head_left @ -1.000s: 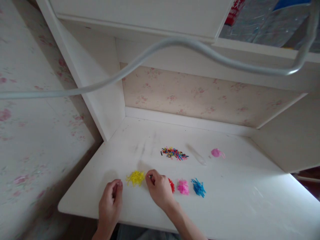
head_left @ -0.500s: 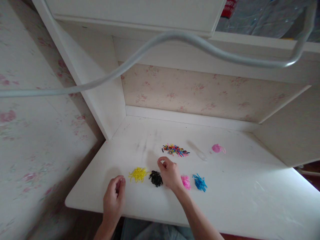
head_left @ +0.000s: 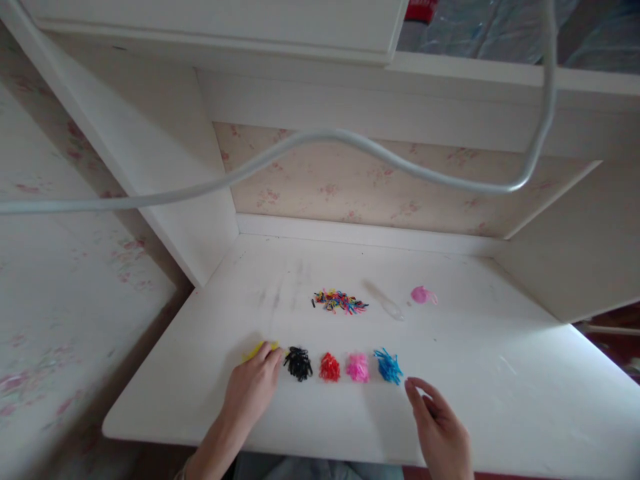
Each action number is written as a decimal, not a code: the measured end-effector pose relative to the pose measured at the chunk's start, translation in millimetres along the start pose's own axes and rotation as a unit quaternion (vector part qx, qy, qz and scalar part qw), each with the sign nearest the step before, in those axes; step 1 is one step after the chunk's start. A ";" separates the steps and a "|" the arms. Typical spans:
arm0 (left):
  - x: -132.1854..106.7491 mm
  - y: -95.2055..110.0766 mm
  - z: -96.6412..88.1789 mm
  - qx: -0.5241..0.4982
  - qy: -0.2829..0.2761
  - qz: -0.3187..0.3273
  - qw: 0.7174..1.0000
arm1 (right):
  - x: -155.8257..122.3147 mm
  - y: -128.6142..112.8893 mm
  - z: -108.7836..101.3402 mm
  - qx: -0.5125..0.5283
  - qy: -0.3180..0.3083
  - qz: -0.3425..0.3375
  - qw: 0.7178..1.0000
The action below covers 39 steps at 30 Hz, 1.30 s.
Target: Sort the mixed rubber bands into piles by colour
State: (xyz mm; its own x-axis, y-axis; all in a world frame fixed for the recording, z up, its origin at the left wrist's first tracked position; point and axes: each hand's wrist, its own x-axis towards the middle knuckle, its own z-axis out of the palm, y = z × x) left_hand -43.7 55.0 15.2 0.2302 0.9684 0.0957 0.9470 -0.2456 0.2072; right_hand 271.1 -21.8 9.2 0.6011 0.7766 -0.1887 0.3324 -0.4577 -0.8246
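Small piles of what look like tiny rubber bands lie in a row on the white desk: black (head_left: 299, 364), red (head_left: 329, 367), pink (head_left: 358, 367) and blue (head_left: 389, 366). At the row's left end, my left hand (head_left: 256, 380) has its fingers closed at the yellow pile (head_left: 253, 352) and covers much of it; the fingertips' contents are hidden. Just right of the blue pile, my right hand (head_left: 440, 420) is curled with thumb and forefinger pinched; I cannot make out anything between them. Behind the row lies a mixed-colour pile (head_left: 341, 302).
A clear, narrow plastic piece (head_left: 384, 300) and a pink item with a loop (head_left: 423, 295) lie behind and to the right. A pale cable (head_left: 320, 135) crosses the upper view. The desk (head_left: 200, 400) has side panels and a shelf above.
My right hand has moved from above the black and red piles to the right of the blue pile, uncovering the red one. My left hand has moved right and forward onto the yellow pile.
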 end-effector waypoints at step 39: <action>163.6 53.2 -7.5 -0.028 -0.056 0.100 0.993 | 44.2 37.1 -24.0 -0.080 -0.035 -0.057 0.995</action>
State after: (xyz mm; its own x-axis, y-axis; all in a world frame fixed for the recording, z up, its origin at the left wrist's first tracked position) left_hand 42.7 200.0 49.1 0.4389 0.8979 0.0332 0.8664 -0.4327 0.2494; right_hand 327.4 -14.9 -17.0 0.5030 0.8527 -0.1408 0.5102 -0.4245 -0.7480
